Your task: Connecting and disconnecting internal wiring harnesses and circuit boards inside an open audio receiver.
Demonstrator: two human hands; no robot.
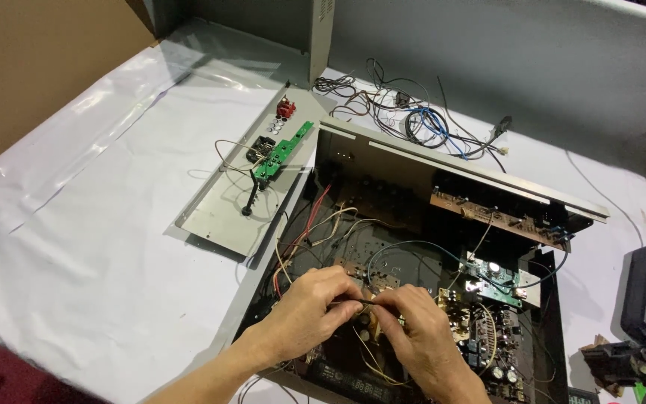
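Step in hand: you work on a thin wire [360, 303] over the middle of the open chassis [338, 161], close to the brown circuit board [368, 273]. I judge you are pulling or freeing it from the board.
How to do it well: keep both grips near the wire end and pull slowly along its line, so the nearby small parts do not bend. Keep the red and white wires [312, 224] away from your wrists.
Left hand [312, 307]: your fingers are closed together, thumb against forefinger, pinching the wire from the left side.
Right hand [420, 337]: it is also closed, fingertips pressed on the same wire, touching the left fingertips. What is below your palm I cannot tell.
Where the wire is: between your two hands, just above the board.
Around: a grey panel [218, 213] with a green board [282, 150] lies left of the chassis, a cable bundle [413, 120] lies behind it.
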